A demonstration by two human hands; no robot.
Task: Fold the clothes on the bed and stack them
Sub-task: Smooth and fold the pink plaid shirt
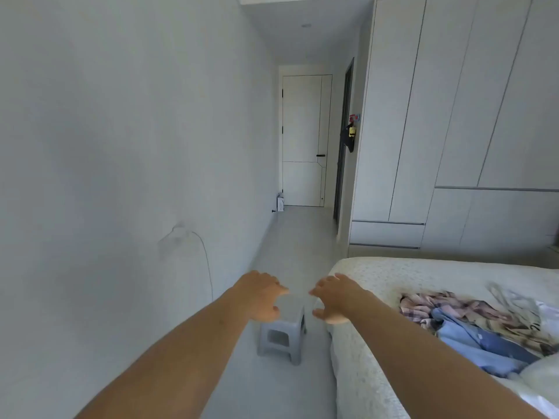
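Note:
A heap of unfolded clothes lies on the bed [393, 273] at the right: a plaid garment [447, 306], a blue garment [472, 343] in front of it and a white printed piece [541, 316] at the far right. Both my arms reach forward over the floor, left of the clothes. My left hand [261, 296] and my right hand [334, 297] hover with fingers loosely spread, facing each other, holding nothing. They are above a small grey stool and the bed's corner, apart from the clothes.
A grey plastic stool [282, 337] stands on the floor beside the bed. A plain wall with a socket and cable [181, 234] runs along the left. White wardrobes [438, 131] stand behind the bed, and a closed door [304, 140] ends the corridor.

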